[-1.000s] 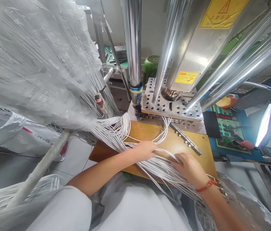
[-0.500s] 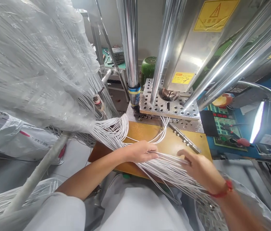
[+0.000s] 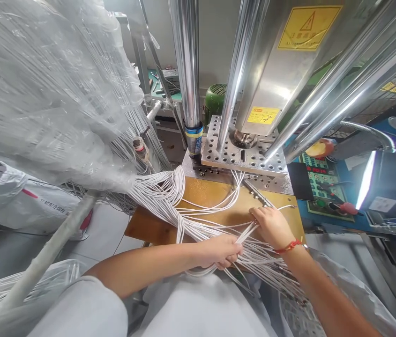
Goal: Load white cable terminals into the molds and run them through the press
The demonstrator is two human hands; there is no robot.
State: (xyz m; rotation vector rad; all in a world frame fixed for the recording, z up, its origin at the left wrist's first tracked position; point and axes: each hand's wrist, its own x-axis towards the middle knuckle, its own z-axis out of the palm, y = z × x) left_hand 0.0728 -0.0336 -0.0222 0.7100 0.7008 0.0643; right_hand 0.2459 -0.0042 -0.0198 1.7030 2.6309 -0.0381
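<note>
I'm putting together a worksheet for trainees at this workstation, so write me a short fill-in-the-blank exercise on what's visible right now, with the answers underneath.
1. The left hand grips thin cables whose colour is ____.
2. A red bracelet sits next to the ____ hand.
3. The large warning label has a ____ background.
4. The thick metal plate is pierced by many round ____.

Missing words: white; right; yellow; holes.

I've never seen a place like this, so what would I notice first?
Probably the big bundle of white cables across the golden-brown board, with the left hand and right hand holding some strands. Next, the shiny metal columns behind it, and the yellow warning sign at the upper right.
</note>
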